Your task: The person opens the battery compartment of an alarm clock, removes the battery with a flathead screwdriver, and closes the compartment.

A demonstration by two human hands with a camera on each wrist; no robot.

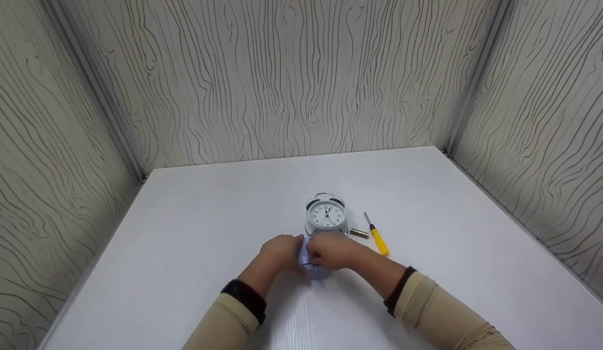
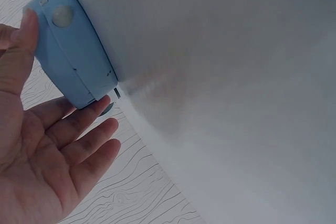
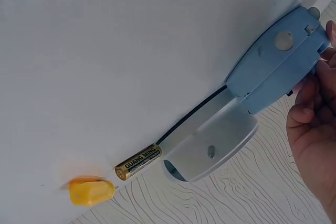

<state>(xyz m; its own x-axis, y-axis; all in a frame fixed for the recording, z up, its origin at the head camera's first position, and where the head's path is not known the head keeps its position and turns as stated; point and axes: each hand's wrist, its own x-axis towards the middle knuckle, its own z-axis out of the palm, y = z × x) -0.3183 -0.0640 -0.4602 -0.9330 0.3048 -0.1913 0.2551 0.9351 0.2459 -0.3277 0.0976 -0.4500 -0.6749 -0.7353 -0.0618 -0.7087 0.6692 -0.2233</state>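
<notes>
Wrist views show a round grey knob on the pale-blue curved plastic case; the head view half hides that case between both hands, lower centre. The left hand grips it between thumb and fingertips; the right hand curls against it, pinching or not I cannot tell. Beyond: yellow-handled screwdriver, gold cylindrical battery, white round-faced clock.

The rounded plastic case is light blue, the round-dialled alarm clock white, the cylindrical battery black-lettered gold.
</notes>
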